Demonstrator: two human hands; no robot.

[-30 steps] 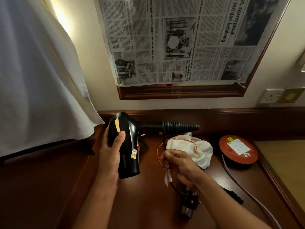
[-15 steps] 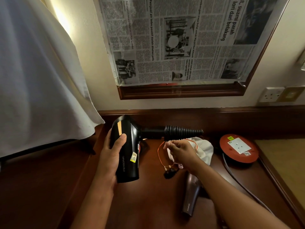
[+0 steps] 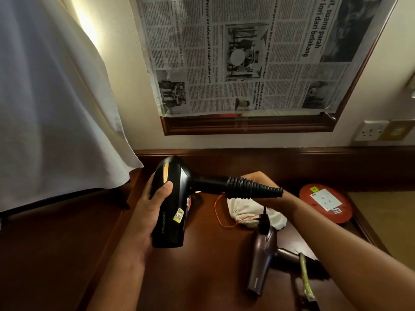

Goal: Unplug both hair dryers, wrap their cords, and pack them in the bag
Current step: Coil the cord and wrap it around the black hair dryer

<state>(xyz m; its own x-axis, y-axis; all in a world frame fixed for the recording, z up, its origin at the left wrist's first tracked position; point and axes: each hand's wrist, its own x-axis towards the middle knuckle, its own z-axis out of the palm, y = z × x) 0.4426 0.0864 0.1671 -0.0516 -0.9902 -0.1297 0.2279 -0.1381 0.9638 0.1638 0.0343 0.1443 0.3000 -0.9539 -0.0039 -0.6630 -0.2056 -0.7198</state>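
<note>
My left hand (image 3: 155, 212) sits left of centre, forearm rising from the near edge. Its fingers curl round the barrel of the black hair dryer (image 3: 173, 203), thumb laid flat across the upper face, palm underneath. My right forearm comes in from the near right corner and angles far-left. The right hand (image 3: 254, 178) is mostly hidden behind the dryer's cord-wound handle; only knuckles show above it, so I cannot tell its grip.

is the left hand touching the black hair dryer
Touching. The head view shows the left hand wrapped around the black hair dryer body, thumb pressed on its side.
</note>
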